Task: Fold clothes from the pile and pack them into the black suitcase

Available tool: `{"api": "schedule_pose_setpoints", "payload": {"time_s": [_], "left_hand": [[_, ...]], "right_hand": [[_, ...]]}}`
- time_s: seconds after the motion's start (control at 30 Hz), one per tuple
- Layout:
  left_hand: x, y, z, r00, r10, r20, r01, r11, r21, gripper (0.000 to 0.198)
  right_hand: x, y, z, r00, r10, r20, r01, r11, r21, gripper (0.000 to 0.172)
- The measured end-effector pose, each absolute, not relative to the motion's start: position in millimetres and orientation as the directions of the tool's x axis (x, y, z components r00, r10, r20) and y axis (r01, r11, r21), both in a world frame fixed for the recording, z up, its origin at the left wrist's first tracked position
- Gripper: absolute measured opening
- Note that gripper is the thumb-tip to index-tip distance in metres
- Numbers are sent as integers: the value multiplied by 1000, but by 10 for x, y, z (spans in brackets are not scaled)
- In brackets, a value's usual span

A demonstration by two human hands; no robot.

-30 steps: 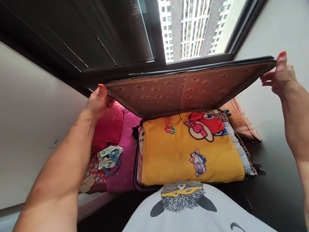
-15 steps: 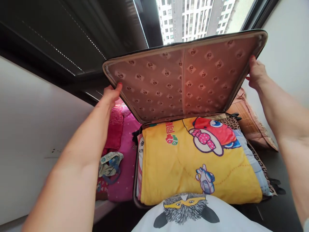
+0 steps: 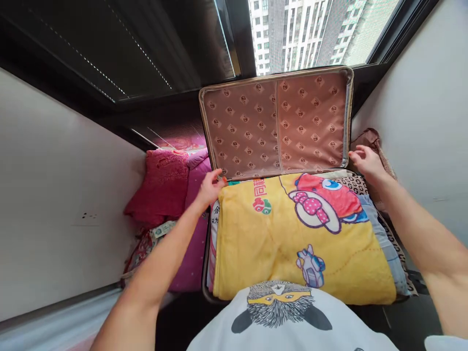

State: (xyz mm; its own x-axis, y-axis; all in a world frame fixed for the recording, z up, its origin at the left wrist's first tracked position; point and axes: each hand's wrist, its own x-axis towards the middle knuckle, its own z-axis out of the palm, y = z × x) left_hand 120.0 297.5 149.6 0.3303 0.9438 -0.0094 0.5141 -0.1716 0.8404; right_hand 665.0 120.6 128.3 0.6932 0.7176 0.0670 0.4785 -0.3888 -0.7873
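**Open suitcase, both hands at the lid's lower corners**

Across the top, a window (image 3: 321, 29) with tower blocks outside, pale walls to either side. In the middle, lying flat, a suitcase (image 3: 205, 265), packed to the brim. Lid (image 3: 278, 126) thrown fully back, upright against the window frame, showing a brown lining with a repeated small emblem and a seam down the centre. On top of the packed layers, a folded yellow blanket (image 3: 292, 243) with cartoon prints, covering nearly the whole opening; edges of paler folded cloth just visible beneath along the right side.

Left of the suitcase, touching its side, pink bedding (image 3: 190, 243), and on that a red pillow (image 3: 161, 187). Right of the lid, against the wall, a brown woven cushion (image 3: 373, 141), mostly hidden.

At the bottom edge, a white shirt (image 3: 292, 326) with a masked-animal print.

Left hand (image 3: 211, 187) at the lid's lower left corner, fingers bent and touching the spot where lid, rim and blanket meet; impossible to tell whether gripping or only resting there. Right hand (image 3: 365, 163) just beside the lid's lower right corner, above the blanket's far edge, fingers loosely spread, grasping nothing.
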Motion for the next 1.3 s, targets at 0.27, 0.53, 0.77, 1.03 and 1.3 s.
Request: {"api": "schedule_pose_setpoints", "payload": {"time_s": [0.27,0.53,0.77,1.03,1.3], "left_hand": [[337,461,1054,639,763,99,679,-620,394,80],[215,76,835,726,687,42,679,-725,119,99],[286,31,801,731,665,152,663,-745,70,84],[297,117,871,782,595,188,595,-801,59,67],[441,19,867,763,620,185,629,-778,13,69]], "right_hand": [[5529,-945,1151,751,642,-152,296,-533,-792,70],[4860,-1599,1141,750,658,-66,497,-627,-600,94],[4758,-1932,1031,740,657,-143,465,-654,-597,96],[4783,-2096,849,585,810,-38,627,-481,-613,117],[4813,-2249,705,332,943,33,895,-305,-325,93]]}}
